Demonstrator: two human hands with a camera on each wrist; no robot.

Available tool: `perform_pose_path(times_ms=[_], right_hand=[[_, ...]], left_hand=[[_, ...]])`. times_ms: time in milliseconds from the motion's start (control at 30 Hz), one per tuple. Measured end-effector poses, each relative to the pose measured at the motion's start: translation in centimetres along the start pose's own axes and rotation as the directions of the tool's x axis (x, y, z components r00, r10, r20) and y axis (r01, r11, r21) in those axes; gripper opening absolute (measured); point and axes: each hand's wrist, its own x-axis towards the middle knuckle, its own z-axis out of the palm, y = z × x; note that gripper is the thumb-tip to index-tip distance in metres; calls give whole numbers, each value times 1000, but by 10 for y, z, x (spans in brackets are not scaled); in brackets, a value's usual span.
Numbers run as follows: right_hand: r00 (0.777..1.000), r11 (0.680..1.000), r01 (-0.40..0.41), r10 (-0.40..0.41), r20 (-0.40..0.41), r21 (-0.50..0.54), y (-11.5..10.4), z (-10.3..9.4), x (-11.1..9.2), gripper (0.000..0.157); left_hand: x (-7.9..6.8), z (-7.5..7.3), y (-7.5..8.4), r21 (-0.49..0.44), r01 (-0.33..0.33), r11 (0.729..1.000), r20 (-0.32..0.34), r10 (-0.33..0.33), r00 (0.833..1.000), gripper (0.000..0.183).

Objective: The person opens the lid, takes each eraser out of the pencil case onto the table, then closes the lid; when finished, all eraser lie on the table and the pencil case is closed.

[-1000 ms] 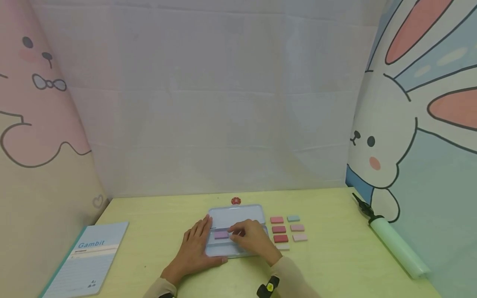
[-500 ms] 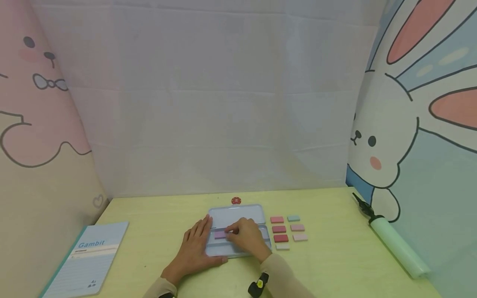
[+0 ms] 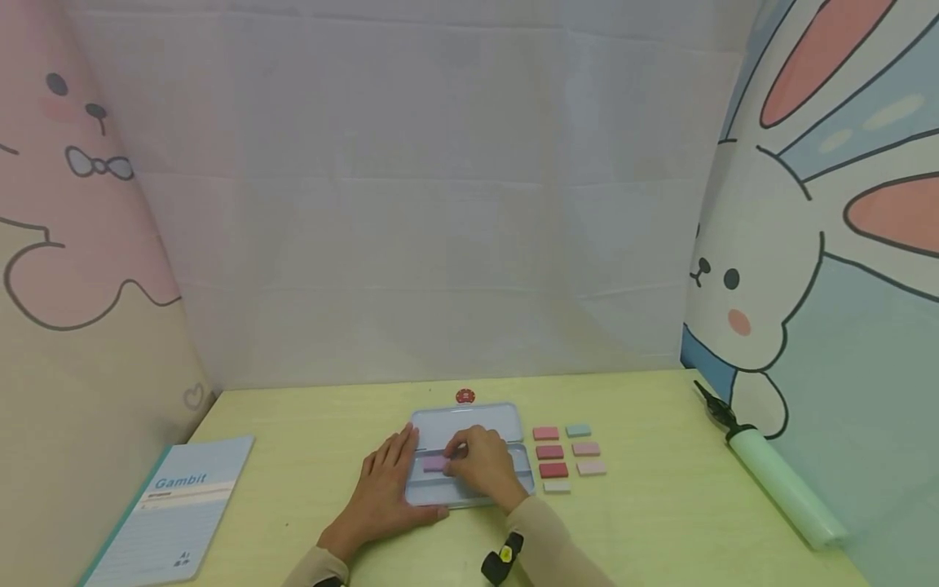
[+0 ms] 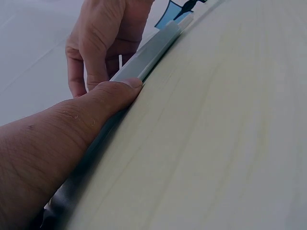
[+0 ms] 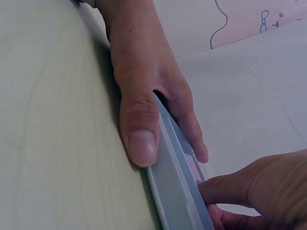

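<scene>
A shallow pale hinged case (image 3: 429, 495) lies on the table with its lid (image 3: 465, 424) folded back. Inside its upper compartment sits a lilac block (image 3: 434, 464), also visible as a pinkish strip in the right wrist view. My left hand (image 3: 385, 489) steadies the case, fingers stretched along the left side and thumb (image 4: 125, 87) on the near edge. The thumb and curled fingers of my right hand (image 3: 486, 465) pinch at the right end of the lilac block, and they hide that end and the middle of the case.
Right of the case lie several small flat blocks in two columns, including a red one (image 3: 553, 470) and a light green one (image 3: 578, 430). A red disc (image 3: 465, 396) sits behind the lid. A notebook (image 3: 172, 505) is far left, a green pump (image 3: 785, 485) far right.
My right hand has shifted slightly left and its fingertips have drawn closer to the lilac block's right end. The left hand and the case have stayed put.
</scene>
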Motion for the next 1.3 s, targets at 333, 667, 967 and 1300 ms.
perform_pose_path(times_ms=[333,667,967,1300], right_hand=[[999,999,31,-30,18,-28,-6,-3,-3,16],[994,994,102,-103,20,43,0,-5,-4,12],[988,980,150,-155,24,133,13,-16,-7,8],[994,984,99,-90,-62,148,33,-55,-24,18]], left_hand=[[0,4,-3,13,-1,1000,-3,1,1000,136],[0,5,-5,11,-12,1000,-15,12,1000,136],[-1,6,-6,17,-22,1000,-33,22,999,136],[0,4,-3,9,-7,1000,-6,7,1000,137]])
